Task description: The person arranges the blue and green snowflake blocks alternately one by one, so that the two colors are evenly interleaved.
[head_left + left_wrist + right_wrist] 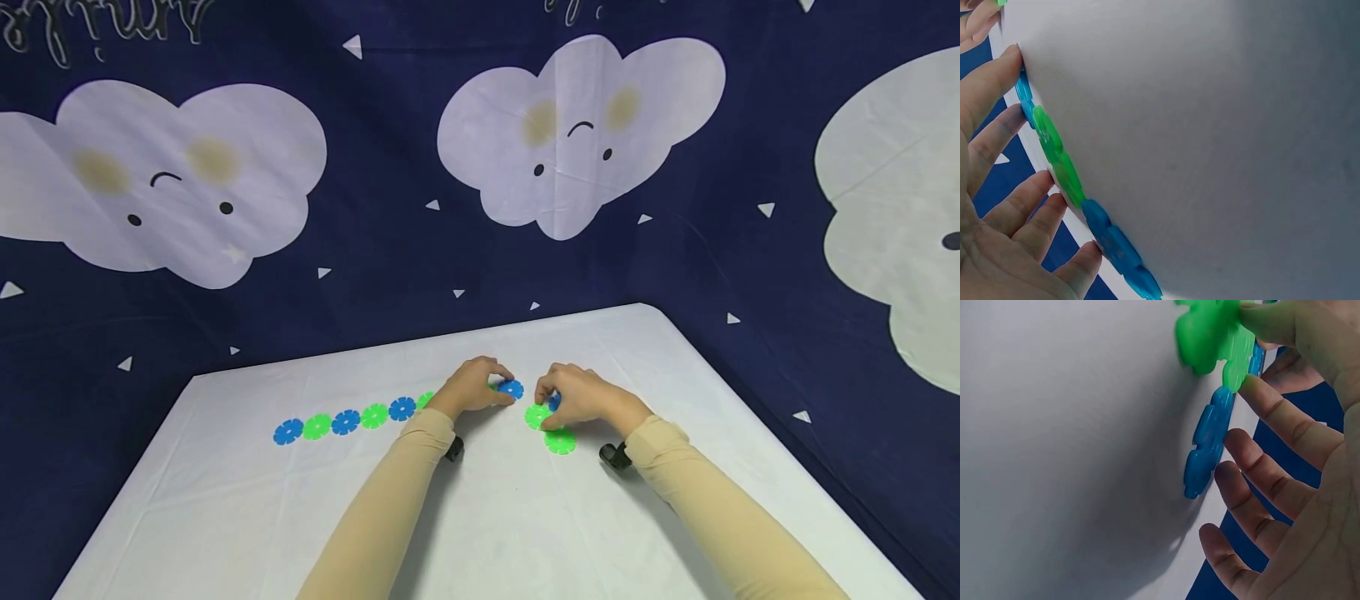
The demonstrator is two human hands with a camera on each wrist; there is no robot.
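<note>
Flat notched plastic discs, blue and green by turns, form a row across the white table. At its right end my left hand [471,385] pinches a blue disc [511,389] by its edges with thumb and index finger. In the left wrist view the neighbouring green disc [1054,147] lies along the other fingertips. My right hand [581,393] pinches a green disc [537,416] between thumb and index finger, just right of the row. A blue disc [1207,440] lies beside the right middle fingers, and a second green disc [560,441] is below that hand.
The row runs left to a blue disc [288,432] at its far end. The white table [510,517] ends at a dark blue cloth [390,250] printed with clouds. A black wrist device [615,456] is by the right cuff, another [454,449] by the left.
</note>
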